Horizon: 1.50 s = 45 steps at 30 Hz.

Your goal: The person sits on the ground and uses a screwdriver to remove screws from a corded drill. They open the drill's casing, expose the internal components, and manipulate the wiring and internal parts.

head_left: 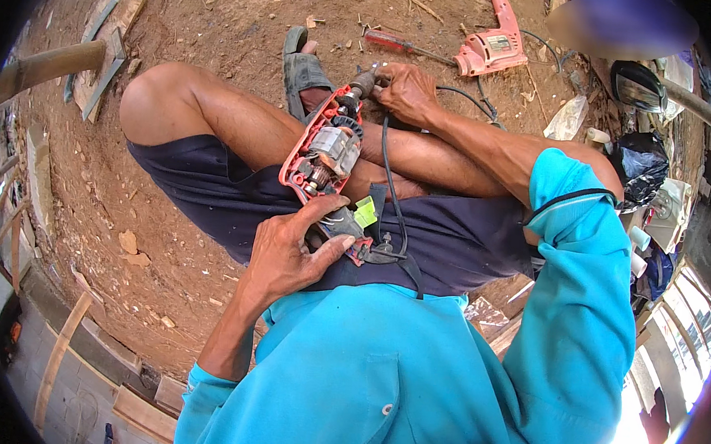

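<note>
An opened electric drill (331, 151) lies across my lap, tilted, in half of its red housing. Its motor, gear and chuck are exposed. My left hand (289, 246) is closed around its handle end, thumb and fingers on either side. At the far end, the fingers of my right hand (408, 91) are pinched at the chuck (365, 82). A black cord (391, 175) loops from the handle past my right hand. Next to the handle is a yellow-green piece (365, 212). My palms hide parts of the drill.
On the dirt ahead lie a red drill-shaped housing (492, 50) and a red-handled screwdriver (388, 41). A sandal (306, 72) is on my foot. Wood pieces (109, 52) are at the far left; a black plastic bag (640, 162) sits at the right. A blurred blue shape (624, 25) is at the upper right.
</note>
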Each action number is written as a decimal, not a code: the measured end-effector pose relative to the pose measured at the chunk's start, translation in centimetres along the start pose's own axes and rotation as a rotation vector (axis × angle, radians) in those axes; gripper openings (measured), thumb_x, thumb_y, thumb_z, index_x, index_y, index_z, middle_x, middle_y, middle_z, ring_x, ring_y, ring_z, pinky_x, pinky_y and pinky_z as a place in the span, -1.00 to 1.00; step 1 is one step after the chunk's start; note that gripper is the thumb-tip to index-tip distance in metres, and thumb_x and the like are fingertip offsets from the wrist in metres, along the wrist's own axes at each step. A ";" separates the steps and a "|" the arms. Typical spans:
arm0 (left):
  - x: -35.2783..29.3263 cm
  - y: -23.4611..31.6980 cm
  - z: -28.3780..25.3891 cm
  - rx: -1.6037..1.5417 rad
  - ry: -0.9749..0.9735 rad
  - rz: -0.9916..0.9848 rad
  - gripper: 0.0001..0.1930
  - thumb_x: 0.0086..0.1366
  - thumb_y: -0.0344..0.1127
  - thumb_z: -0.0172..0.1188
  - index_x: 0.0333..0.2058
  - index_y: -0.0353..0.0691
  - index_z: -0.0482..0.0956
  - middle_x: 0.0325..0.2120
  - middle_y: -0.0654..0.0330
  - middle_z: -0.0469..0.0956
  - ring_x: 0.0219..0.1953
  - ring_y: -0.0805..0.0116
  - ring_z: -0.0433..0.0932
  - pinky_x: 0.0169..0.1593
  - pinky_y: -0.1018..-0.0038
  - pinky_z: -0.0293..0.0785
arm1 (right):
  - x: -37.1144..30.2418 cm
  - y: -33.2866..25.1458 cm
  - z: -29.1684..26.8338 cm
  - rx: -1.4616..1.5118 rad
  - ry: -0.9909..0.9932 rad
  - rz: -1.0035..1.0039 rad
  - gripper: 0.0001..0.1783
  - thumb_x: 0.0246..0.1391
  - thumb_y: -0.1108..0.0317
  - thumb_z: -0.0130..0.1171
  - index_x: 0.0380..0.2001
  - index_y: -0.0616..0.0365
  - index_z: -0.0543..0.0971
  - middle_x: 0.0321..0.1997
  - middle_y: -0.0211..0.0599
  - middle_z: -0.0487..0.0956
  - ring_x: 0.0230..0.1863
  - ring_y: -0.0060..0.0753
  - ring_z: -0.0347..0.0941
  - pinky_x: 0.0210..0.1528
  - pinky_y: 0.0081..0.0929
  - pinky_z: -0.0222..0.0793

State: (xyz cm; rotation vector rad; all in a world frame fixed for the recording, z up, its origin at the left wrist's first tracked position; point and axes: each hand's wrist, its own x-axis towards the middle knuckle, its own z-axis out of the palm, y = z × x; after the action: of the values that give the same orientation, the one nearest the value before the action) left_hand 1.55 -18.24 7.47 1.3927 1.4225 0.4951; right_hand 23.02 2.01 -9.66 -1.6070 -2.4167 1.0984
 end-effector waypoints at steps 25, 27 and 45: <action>0.4 1.0 -1.0 -0.053 -0.112 -0.128 -0.49 0.20 -0.30 0.48 0.13 -0.20 0.61 -0.16 0.02 0.75 -0.14 0.14 0.77 -0.07 0.33 0.63 | -2.4 -7.2 -12.9 0.197 -0.130 0.048 -0.68 -0.03 0.24 0.27 -0.30 0.29 0.73 -0.27 0.04 0.72 -0.32 -0.13 0.71 -0.30 -0.14 0.62; 0.5 1.2 -1.1 -0.052 -0.125 -0.142 -0.49 0.19 -0.30 0.48 0.13 -0.19 0.61 -0.16 0.01 0.75 -0.14 0.13 0.77 -0.06 0.32 0.64 | -4.8 -6.6 -12.8 0.580 -0.193 0.055 -0.67 0.02 0.30 0.33 -0.19 0.31 0.70 -0.27 -0.08 0.72 -0.32 -0.27 0.69 -0.26 -0.26 0.66; 0.7 0.5 -0.4 -0.026 -0.049 -0.029 -0.51 0.22 -0.19 0.46 0.12 -0.11 0.62 -0.29 0.02 0.75 -0.39 0.11 0.73 -0.28 0.27 0.60 | -11.6 -6.3 -8.6 1.342 -0.478 0.354 -0.60 0.12 0.57 0.29 0.06 0.32 0.62 -0.21 -0.27 0.68 -0.30 -0.52 0.63 -0.20 -0.53 0.61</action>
State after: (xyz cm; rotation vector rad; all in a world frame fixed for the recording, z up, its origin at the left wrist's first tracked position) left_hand 1.60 -17.31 7.74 1.3527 1.3906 0.4562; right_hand 26.81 -4.28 4.28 -1.2416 -0.8315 2.5225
